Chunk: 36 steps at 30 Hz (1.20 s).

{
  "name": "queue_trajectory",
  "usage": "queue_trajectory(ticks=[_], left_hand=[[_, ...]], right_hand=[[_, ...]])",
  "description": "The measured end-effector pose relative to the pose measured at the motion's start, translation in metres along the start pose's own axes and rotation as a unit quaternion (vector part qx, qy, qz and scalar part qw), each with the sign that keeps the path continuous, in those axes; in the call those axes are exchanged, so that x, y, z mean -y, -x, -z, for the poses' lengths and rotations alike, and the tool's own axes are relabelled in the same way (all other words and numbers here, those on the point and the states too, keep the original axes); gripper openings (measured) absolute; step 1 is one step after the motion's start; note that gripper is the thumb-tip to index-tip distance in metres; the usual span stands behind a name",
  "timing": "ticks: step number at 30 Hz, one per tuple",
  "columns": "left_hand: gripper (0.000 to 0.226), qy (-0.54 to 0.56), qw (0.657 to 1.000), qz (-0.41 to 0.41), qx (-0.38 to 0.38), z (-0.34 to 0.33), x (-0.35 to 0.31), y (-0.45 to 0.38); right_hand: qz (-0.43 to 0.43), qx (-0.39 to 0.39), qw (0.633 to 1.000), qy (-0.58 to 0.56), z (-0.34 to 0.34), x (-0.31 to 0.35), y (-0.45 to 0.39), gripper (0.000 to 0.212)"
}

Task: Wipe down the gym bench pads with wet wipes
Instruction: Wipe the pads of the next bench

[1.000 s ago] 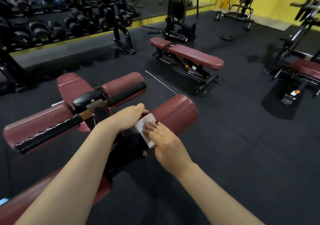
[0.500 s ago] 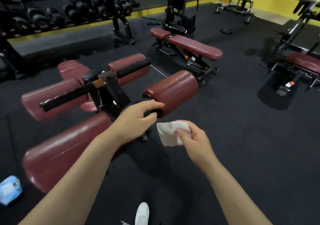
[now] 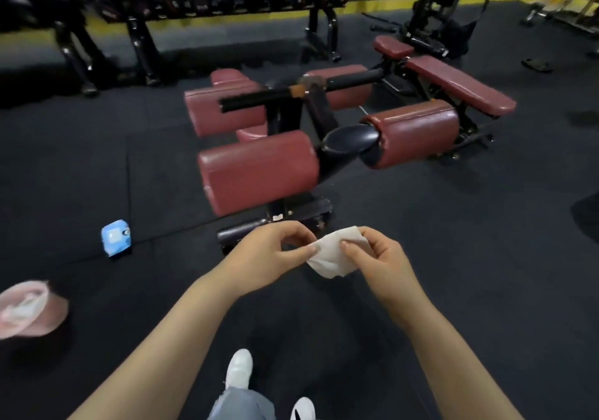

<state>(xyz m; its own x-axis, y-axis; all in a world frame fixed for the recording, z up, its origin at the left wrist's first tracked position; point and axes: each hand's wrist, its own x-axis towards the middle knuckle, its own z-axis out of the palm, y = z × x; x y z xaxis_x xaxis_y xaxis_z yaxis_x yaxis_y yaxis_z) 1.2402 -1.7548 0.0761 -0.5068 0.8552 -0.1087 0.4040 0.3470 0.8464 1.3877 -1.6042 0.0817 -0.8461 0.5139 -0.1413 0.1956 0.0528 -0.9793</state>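
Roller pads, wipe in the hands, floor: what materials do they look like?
Roller pads: maroon vinyl or faux leather by the look, with a dull sheen, seam lines at the ends and scuffed patches.
Wipe, pinched by the left hand and right hand: thin white nonwoven sheet, limp and creased.
Floor: matte black, probably rubber tiles, with straight joint lines visible.

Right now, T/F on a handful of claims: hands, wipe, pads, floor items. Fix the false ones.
1. Both hands pinch the wipe. True: left hand and right hand each hold an edge.
2. The wipe is pressed on a roller pad. False: it is held in the air, short of the near roller pad.
3. A blue wipes pack lies on the floor. True.
4. The pads are black. False: they are dark red.
5. The flat bench stands behind the roller machine. True.
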Motion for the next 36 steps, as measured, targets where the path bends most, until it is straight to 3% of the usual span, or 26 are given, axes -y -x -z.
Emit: queue_trajectory(ticks=[3, 9, 13, 17, 23, 28, 32, 36], left_hand=[[0.018, 0.037, 0.999, 0.023, -0.004, 0.026, 0.022, 0.031], [0.012, 0.021, 0.994, 0.094, -0.048, 0.096, 0.085, 0.086], [0.012, -0.003, 0.982, 0.166, -0.089, 0.163, 0.145, 0.130], [0.008, -0.019, 0.963, 0.201, -0.178, 0.221, 0.193, 0.167], [0.007, -0.028, 0.945, 0.166, -0.280, 0.274, 0.218, 0.175], [0.005, -0.016, 0.964, 0.107, -0.241, 0.305, 0.233, 0.146], [0.021, -0.008, 0.981, 0.079, -0.175, 0.331, 0.246, 0.108], [0.031, 0.009, 0.987, 0.051, -0.151, 0.364, 0.251, 0.056]], right_hand=[[-0.010, 0.041, 0.999, 0.001, -0.042, 0.005, -0.001, 0.014], [0.000, 0.101, 0.988, 0.114, -0.148, 0.009, -0.024, 0.017], [0.007, 0.137, 0.974, 0.180, -0.241, 0.009, -0.042, 0.038], [-0.006, 0.117, 0.974, 0.192, -0.330, 0.007, -0.059, 0.039], [-0.023, 0.034, 0.991, 0.129, -0.425, 0.006, -0.084, 0.039], [-0.053, 0.027, 0.998, 0.027, -0.461, 0.016, -0.122, 0.030], [-0.100, 0.042, 0.990, -0.087, -0.469, 0.029, -0.170, 0.048], [-0.077, 0.002, 0.993, -0.085, -0.464, 0.037, -0.224, 0.027]])
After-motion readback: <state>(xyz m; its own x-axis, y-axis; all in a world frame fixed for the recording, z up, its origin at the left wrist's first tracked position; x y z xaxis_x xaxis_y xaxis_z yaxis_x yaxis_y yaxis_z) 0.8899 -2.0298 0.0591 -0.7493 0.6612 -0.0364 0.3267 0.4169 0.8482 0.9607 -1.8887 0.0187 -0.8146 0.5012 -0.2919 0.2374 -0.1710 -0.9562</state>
